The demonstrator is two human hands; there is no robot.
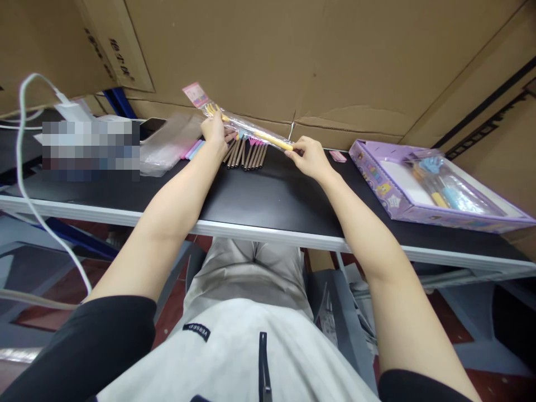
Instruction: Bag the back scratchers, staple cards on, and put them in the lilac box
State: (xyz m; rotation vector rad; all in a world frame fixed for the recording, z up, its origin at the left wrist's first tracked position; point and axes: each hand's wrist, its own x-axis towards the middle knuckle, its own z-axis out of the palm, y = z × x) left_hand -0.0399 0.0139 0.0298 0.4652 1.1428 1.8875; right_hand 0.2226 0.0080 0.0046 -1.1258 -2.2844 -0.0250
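Note:
Both my hands hold a long clear plastic sleeve with yellow pencils inside and a pink header card at its upper left end. My left hand grips the sleeve near its upper part, fingers closed round it. My right hand pinches the lower right end. The sleeve hangs just above a row of several brown pencils lying on the black table. Pink and blue items lie left of that row.
A purple box with packed stationery sits at the right. A pile of clear bags lies at the left, beside a white charger and cable. Cardboard boxes wall the back. A small pink card lies near my right hand.

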